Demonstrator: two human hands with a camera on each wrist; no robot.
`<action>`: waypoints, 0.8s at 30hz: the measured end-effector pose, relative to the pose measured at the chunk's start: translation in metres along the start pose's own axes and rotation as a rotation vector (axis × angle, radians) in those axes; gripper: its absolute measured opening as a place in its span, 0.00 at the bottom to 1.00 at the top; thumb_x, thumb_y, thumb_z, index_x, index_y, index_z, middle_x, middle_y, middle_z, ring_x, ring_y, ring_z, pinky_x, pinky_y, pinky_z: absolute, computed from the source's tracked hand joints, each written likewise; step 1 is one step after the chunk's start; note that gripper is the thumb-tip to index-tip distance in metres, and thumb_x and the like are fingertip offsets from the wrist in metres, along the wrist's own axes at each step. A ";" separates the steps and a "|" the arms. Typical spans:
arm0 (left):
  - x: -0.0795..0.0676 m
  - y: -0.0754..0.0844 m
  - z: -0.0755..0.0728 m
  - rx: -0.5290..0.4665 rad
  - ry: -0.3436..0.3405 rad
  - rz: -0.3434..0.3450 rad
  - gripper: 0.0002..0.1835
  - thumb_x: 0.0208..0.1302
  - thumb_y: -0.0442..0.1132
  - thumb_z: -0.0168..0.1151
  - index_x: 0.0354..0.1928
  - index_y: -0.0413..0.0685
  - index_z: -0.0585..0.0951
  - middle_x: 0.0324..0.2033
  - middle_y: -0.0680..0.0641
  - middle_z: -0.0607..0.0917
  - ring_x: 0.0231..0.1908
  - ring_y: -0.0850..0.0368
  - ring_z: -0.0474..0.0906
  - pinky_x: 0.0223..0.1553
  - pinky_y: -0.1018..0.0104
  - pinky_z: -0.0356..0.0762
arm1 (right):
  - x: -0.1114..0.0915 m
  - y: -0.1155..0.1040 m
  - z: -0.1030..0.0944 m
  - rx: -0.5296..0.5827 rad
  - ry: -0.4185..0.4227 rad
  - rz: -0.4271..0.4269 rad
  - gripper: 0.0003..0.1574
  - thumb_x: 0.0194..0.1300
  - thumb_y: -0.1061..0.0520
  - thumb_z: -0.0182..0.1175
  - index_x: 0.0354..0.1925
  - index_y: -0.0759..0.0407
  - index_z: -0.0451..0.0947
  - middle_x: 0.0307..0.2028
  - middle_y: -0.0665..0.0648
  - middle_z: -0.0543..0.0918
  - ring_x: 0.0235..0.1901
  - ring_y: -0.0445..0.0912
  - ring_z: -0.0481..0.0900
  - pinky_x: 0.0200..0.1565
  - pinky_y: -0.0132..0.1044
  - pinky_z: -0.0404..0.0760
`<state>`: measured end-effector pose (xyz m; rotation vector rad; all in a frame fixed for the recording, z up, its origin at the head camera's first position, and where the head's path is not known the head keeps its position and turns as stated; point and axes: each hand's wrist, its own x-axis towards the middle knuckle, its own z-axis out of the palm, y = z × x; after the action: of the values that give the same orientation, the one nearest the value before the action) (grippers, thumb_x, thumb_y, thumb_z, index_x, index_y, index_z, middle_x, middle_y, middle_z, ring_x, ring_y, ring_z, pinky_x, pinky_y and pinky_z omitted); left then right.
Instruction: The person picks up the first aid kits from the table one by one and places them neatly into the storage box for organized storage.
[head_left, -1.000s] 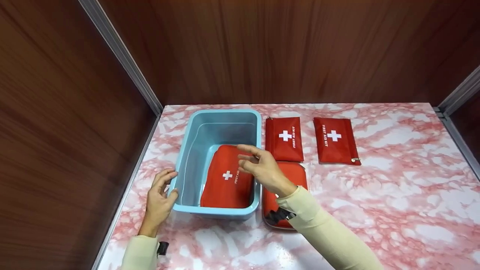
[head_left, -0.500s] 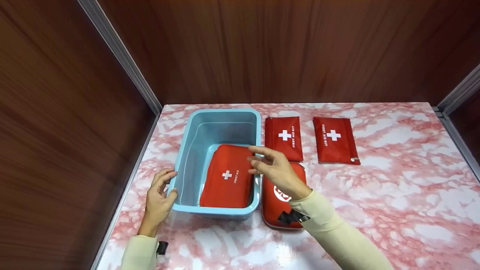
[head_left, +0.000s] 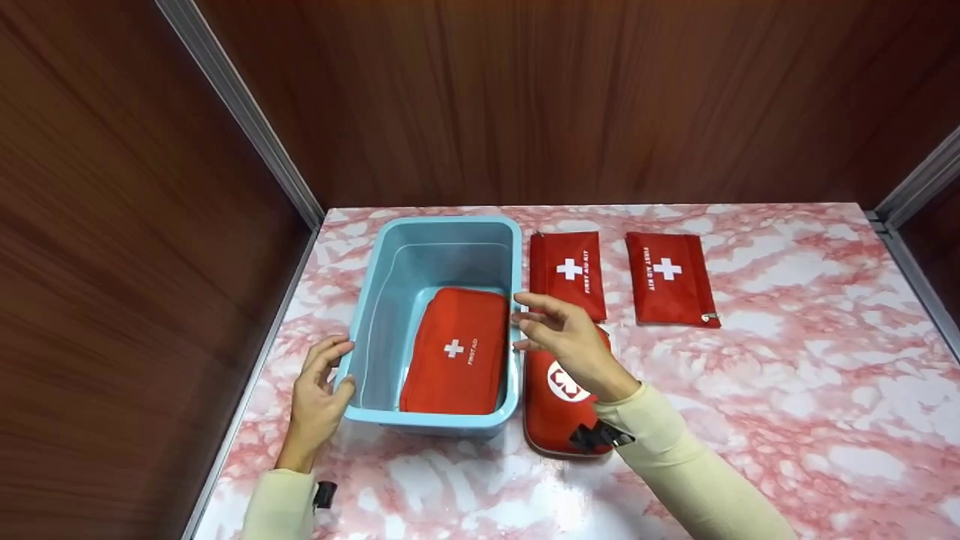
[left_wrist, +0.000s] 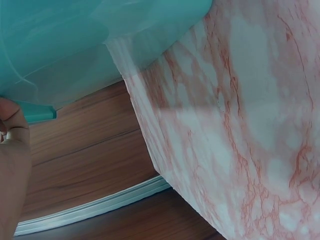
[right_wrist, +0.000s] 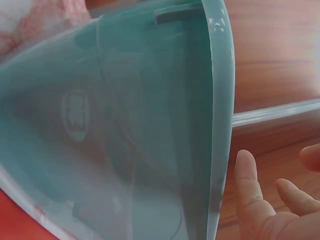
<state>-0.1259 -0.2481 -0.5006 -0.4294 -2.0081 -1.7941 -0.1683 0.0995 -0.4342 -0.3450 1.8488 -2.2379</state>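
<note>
At the left rim of a light blue plastic bin (head_left: 433,420), my left hand (head_left: 315,397) holds the edge with bent fingers and thumb. In the left wrist view, part of that hand (left_wrist: 12,130) shows at the rim. A red first aid case (head_left: 457,375) with a white cross lies inside the bin. My right hand (head_left: 566,337) holds nothing; its fingers are spread and loosely bent beside the bin's right rim. It overlaps a second red case (head_left: 547,420) with a round white emblem, on the table just right of the bin, and partly hides it.
Two flat red first aid pouches (head_left: 555,292) (head_left: 671,300) lie on the pink marbled table (head_left: 787,390), behind and right of the bin. Brown wood-grain panels (head_left: 525,105) enclose the back and left, with a metal strip (head_left: 255,127) at the corner.
My right hand has moved right, from over the case in the bin to beyond the bin's right rim. More of the case and the emblem now shows. My left hand stays at the rim.
</note>
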 end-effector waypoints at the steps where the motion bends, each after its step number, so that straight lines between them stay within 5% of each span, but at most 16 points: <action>1: 0.000 0.000 0.000 -0.001 -0.001 0.002 0.25 0.46 0.08 0.47 0.52 0.16 0.74 0.56 0.38 0.73 0.57 0.57 0.70 0.56 0.73 0.69 | -0.001 0.001 -0.001 -0.005 0.001 0.000 0.30 0.68 0.71 0.55 0.66 0.79 0.63 0.60 0.71 0.73 0.51 0.47 0.80 0.47 0.43 0.83; 7: 0.000 0.000 0.000 0.010 0.002 -0.006 0.25 0.47 0.09 0.48 0.52 0.16 0.74 0.56 0.34 0.72 0.56 0.58 0.71 0.55 0.74 0.70 | -0.004 0.006 -0.012 -0.049 0.007 0.001 0.30 0.68 0.69 0.55 0.66 0.78 0.64 0.62 0.73 0.71 0.53 0.53 0.79 0.47 0.44 0.83; 24: 0.000 -0.001 0.000 -0.017 -0.003 0.000 0.25 0.47 0.09 0.47 0.52 0.15 0.73 0.56 0.31 0.71 0.55 0.57 0.72 0.53 0.74 0.72 | -0.018 0.026 -0.038 -0.038 0.020 -0.050 0.28 0.68 0.71 0.55 0.64 0.80 0.65 0.57 0.64 0.78 0.52 0.45 0.81 0.50 0.45 0.82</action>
<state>-0.1263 -0.2484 -0.5012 -0.4377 -1.9959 -1.8132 -0.1628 0.1356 -0.4672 -0.3806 1.9154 -2.2497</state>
